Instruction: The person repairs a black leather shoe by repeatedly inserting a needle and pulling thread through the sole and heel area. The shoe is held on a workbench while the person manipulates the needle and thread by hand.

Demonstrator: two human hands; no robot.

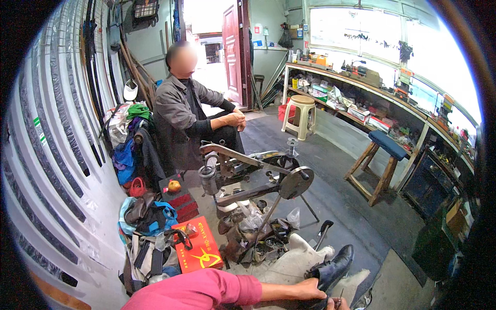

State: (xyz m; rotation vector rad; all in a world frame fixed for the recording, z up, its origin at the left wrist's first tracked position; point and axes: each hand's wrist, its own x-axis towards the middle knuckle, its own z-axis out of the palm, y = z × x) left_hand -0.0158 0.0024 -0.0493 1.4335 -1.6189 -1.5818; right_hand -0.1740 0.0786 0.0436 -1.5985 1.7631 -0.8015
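Note:
A black leather lace-up shoe lies tilted over a pale, stained cloth low in the view. From the lower left my pink-sleeved left arm reaches to it, and my left hand grips the shoe at its heel end. My right hand is cut off by the bottom edge, close to the left fingers. A thin pointed tool, like a needle or an awl, sticks up from its closed fingers. The spot where both hands meet is mostly hidden.
A hand-cranked sewing machine on thin legs stands ahead. Around it lie plastic bags, scraps and a red shoebox. A seated person is beyond. At right are a plastic stool, a padded wooden stool and a loaded workbench.

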